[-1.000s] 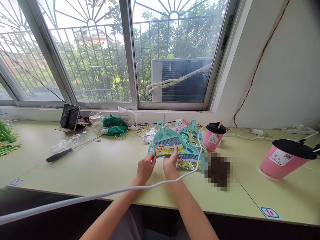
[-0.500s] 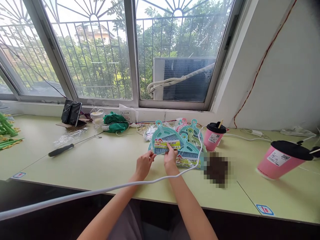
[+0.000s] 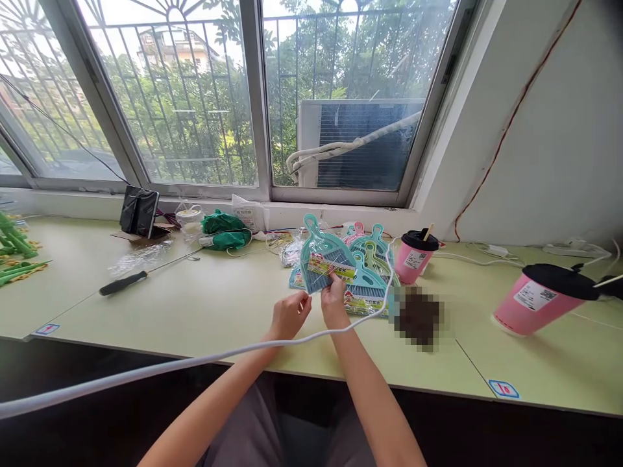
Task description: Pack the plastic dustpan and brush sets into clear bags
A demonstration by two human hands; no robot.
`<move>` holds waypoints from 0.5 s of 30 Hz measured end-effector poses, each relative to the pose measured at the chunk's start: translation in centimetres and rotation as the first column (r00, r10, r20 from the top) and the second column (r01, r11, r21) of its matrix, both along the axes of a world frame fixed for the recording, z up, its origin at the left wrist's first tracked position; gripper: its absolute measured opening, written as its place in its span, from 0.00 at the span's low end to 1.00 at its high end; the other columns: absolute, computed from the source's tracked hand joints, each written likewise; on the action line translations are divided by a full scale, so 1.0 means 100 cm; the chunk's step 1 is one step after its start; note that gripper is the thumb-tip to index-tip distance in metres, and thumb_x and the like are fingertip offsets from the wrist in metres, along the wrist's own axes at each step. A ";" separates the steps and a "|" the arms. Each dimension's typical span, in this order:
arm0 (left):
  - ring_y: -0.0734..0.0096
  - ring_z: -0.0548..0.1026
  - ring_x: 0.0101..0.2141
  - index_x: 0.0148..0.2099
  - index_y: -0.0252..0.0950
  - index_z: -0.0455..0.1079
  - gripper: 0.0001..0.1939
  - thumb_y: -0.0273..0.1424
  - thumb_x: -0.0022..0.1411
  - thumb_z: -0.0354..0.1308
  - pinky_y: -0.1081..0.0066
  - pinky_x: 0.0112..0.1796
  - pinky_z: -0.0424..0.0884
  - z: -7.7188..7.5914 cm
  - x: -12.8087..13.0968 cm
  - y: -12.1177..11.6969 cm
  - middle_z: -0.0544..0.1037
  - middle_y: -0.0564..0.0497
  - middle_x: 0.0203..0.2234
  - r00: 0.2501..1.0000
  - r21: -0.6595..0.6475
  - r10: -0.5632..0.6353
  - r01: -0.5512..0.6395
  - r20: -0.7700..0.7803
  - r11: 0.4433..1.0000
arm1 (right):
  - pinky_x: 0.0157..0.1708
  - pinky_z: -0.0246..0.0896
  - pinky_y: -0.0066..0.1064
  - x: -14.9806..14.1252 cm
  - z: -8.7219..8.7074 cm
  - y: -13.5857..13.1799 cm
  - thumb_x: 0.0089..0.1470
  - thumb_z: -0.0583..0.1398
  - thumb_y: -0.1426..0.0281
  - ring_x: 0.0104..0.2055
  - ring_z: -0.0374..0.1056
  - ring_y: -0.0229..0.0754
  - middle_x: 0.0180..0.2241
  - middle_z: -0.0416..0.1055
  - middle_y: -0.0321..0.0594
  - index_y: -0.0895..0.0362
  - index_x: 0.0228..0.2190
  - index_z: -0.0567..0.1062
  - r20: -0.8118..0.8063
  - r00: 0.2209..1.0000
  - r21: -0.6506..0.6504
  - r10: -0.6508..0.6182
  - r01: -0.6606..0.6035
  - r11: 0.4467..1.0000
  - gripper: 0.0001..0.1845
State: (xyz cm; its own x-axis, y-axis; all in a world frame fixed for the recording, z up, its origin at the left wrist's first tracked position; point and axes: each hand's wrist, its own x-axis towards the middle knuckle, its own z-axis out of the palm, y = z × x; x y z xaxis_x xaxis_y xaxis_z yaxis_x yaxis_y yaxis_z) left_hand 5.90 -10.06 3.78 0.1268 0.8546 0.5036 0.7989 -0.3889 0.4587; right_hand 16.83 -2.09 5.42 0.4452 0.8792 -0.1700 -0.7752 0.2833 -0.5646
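My right hand [image 3: 335,301] grips a small teal dustpan-and-brush set [image 3: 324,250] in clear wrapping, its thumb laid over the yellow-green label. The set leans with its handle up toward the window. At the lower left corner of the same set, my left hand [image 3: 292,314] is closed in a pinch on its edge or wrapping; which of the two I cannot tell. Behind and to the right lie more wrapped dustpan sets [image 3: 367,279] in teal, green and pink, partly covered by the held one.
A white cable [image 3: 195,363] crosses in front of my forearms. Two pink cups with black lids, one nearer [image 3: 540,301] and one farther [image 3: 413,259], stand on the right. Leftward are a long black-handled screwdriver [image 3: 124,283], a green bundle [image 3: 224,230] and a propped dark device [image 3: 139,211].
The held dustpan set has turned and tilted, its lower edge now slanting down toward my left hand. My left hand has shifted slightly right. The whole view has moved a little.
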 end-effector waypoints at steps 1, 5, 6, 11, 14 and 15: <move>0.69 0.74 0.25 0.27 0.39 0.66 0.13 0.33 0.65 0.50 0.71 0.31 0.65 0.002 0.000 -0.002 0.76 0.52 0.21 0.998 0.033 0.055 -0.054 -0.042 0.998 | 0.48 0.71 0.38 -0.001 0.001 -0.001 0.46 0.65 0.68 0.45 0.73 0.43 0.40 0.78 0.39 0.56 0.39 0.73 0.010 1.000 0.027 0.016 -0.017 0.999 0.16; 0.58 0.77 0.35 0.32 0.38 0.70 0.10 0.37 0.62 0.55 0.61 0.42 0.68 0.018 0.000 0.000 0.79 0.44 0.29 0.976 0.224 0.184 -0.155 -0.114 0.962 | 0.47 0.71 0.38 -0.005 -0.001 -0.003 0.43 0.67 0.69 0.43 0.74 0.43 0.38 0.78 0.39 0.57 0.37 0.73 0.034 0.996 0.118 0.085 -0.088 0.989 0.16; 0.55 0.76 0.42 0.37 0.38 0.72 0.09 0.37 0.62 0.56 0.58 0.47 0.67 0.023 0.001 0.003 0.80 0.41 0.37 0.976 0.268 0.169 -0.128 -0.135 0.955 | 0.46 0.72 0.37 -0.006 -0.002 -0.002 0.42 0.67 0.70 0.42 0.74 0.43 0.38 0.79 0.39 0.58 0.36 0.73 0.035 0.994 0.115 0.101 -0.105 0.988 0.16; 0.48 0.53 0.67 0.61 0.34 0.64 0.24 0.30 0.63 0.54 0.42 0.64 0.42 0.035 0.008 0.026 0.60 0.37 0.65 0.946 0.303 0.116 -0.020 -0.303 0.953 | 0.39 0.72 0.31 -0.012 -0.017 0.010 0.37 0.69 0.74 0.39 0.74 0.40 0.33 0.78 0.36 0.57 0.30 0.71 0.069 0.971 0.044 0.230 -0.233 0.972 0.15; 0.45 0.52 0.67 0.61 0.33 0.66 0.22 0.26 0.65 0.49 0.34 0.62 0.36 0.022 0.004 0.032 0.64 0.37 0.63 0.907 0.234 0.176 -0.089 -0.383 0.968 | 0.33 0.71 0.29 -0.018 -0.033 0.016 0.36 0.68 0.76 0.34 0.73 0.39 0.27 0.75 0.32 0.55 0.26 0.67 0.149 0.953 -0.020 0.265 -0.265 0.964 0.16; 0.46 0.54 0.66 0.60 0.33 0.66 0.22 0.24 0.65 0.48 0.34 0.63 0.37 0.017 0.001 0.032 0.67 0.37 0.62 0.892 0.190 0.171 -0.098 -0.417 0.977 | 0.32 0.70 0.28 -0.020 -0.038 0.018 0.35 0.67 0.76 0.33 0.73 0.38 0.25 0.73 0.30 0.54 0.25 0.65 0.203 0.937 -0.016 0.284 -0.286 0.958 0.16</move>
State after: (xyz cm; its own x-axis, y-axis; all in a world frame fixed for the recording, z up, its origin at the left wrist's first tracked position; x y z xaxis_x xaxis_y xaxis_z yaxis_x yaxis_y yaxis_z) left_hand 5.96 -6.90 5.44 0.2509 0.7917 0.5570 0.9532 -0.3023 0.0003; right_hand 14.83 -0.31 1.65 0.1992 0.9758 -0.0899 -0.6954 0.0761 -0.7145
